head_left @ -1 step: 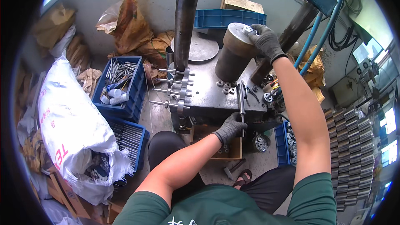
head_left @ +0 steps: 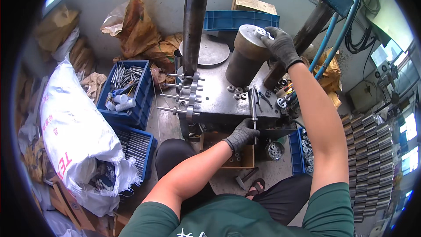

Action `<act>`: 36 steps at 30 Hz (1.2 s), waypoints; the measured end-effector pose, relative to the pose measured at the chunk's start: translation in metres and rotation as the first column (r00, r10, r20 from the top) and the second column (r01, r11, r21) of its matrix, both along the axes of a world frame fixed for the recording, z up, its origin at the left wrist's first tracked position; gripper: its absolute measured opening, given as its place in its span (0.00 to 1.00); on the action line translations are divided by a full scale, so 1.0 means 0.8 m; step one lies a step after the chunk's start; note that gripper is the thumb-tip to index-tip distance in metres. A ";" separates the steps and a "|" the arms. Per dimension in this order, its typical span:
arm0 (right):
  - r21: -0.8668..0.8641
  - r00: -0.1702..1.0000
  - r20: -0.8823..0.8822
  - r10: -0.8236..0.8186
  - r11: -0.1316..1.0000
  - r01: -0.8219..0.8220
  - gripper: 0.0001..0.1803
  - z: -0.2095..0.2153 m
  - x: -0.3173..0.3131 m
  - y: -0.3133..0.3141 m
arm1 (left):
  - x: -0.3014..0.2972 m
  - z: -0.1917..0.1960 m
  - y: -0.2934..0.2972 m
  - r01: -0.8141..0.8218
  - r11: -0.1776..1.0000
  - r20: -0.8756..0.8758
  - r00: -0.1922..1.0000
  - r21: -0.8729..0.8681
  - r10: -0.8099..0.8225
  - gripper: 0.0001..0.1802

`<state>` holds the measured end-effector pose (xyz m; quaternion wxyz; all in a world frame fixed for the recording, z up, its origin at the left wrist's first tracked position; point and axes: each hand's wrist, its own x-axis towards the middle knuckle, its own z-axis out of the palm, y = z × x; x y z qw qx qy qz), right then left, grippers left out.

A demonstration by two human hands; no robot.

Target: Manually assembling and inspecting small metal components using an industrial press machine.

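My left hand [head_left: 241,135], in a dark grey glove, is closed round the thin rod [head_left: 255,124] of a metal tube-and-rod piece [head_left: 252,104]. The tube end rests over the front part of the steel table [head_left: 215,103]. Farther back, a thick steel cylinder [head_left: 244,63] stands on the table with a wider top. My gloved right hand [head_left: 283,46] holds a small silver spoked end cap [head_left: 259,32] on that top, fingers curled round its right side. Several small metal rings [head_left: 237,96] and dark-handled pliers [head_left: 265,99] lie near the tube.
Shafts with round discs [head_left: 191,100] line the table's left side, by a steel column [head_left: 194,22]. Blue crates [head_left: 139,116] and a white sack [head_left: 72,118] stand left. On the right are another crate [head_left: 297,153] and stacked metal tubes [head_left: 370,166]. A hammer [head_left: 246,178] lies below.
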<state>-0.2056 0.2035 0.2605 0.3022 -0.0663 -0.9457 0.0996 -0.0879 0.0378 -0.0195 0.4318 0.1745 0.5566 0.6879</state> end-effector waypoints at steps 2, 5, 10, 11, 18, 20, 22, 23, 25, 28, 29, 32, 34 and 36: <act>-0.009 0.994 -0.054 0.100 0.995 -0.101 0.24 -0.001 0.035 0.011 | -0.002 0.004 -0.005 0.018 0.999 -0.028 0.999 0.027 -0.017 0.36; -0.111 0.958 0.026 0.285 0.953 -0.280 0.17 0.015 0.130 -0.030 | -0.015 -0.011 -0.017 0.032 0.998 -0.123 0.992 0.055 -0.025 0.37; 0.328 0.916 0.355 0.186 0.893 -0.308 0.14 0.018 0.314 -0.005 | -0.010 -0.007 -0.019 0.106 0.981 0.017 0.994 0.163 -0.110 0.39; 0.340 0.900 0.411 0.143 0.892 -0.297 0.15 0.020 0.347 -0.001 | -0.004 0.001 -0.025 0.114 0.981 0.008 0.993 0.156 -0.116 0.39; 0.294 0.804 0.564 -0.189 0.956 0.018 0.14 0.023 0.535 0.034 | 0.026 0.065 -0.056 0.004 0.970 -0.432 0.896 0.243 0.104 0.43; 0.255 0.873 0.459 -0.164 0.966 0.048 0.12 0.004 0.545 0.041 | 0.024 0.101 -0.062 0.021 0.955 -0.410 0.906 0.296 0.107 0.42; 0.192 0.955 0.268 -0.126 0.979 0.076 0.10 -0.010 0.540 0.041 | 0.004 0.124 -0.058 0.025 0.938 -0.450 0.882 0.347 0.143 0.41; 0.180 0.956 0.261 -0.133 0.980 0.087 0.10 -0.012 0.532 0.044 | -0.001 0.154 -0.055 -0.019 0.954 -0.549 0.814 0.299 0.188 0.41; 0.229 0.992 0.007 -0.123 0.966 0.118 0.11 -0.008 0.502 0.051 | -0.037 0.182 -0.043 -0.058 0.932 -0.672 0.678 0.358 0.300 0.42; 0.252 0.977 -0.138 -0.162 0.948 0.193 0.13 0.023 0.453 0.074 | -0.088 0.244 -0.009 0.018 0.828 -0.608 0.688 0.560 0.396 0.40; 0.224 0.973 -0.115 -0.202 0.949 0.223 0.13 0.026 0.434 0.089 | -0.109 0.262 0.003 -0.013 0.795 -0.558 0.706 0.607 0.437 0.38; 0.177 0.953 -0.117 -0.279 0.938 0.297 0.19 0.049 0.391 0.116 | -0.173 0.318 0.030 -0.138 0.724 -0.497 0.640 0.676 0.586 0.31; 0.168 0.910 -0.116 -0.398 0.895 0.413 0.28 0.054 0.374 0.135 | -0.200 0.343 0.056 -0.233 0.718 -0.468 0.621 0.656 0.629 0.29; 0.172 0.887 -0.030 -0.461 0.872 0.458 0.33 0.061 0.358 0.139 | -0.234 0.358 0.066 -0.314 0.729 -0.553 0.492 0.608 0.673 0.28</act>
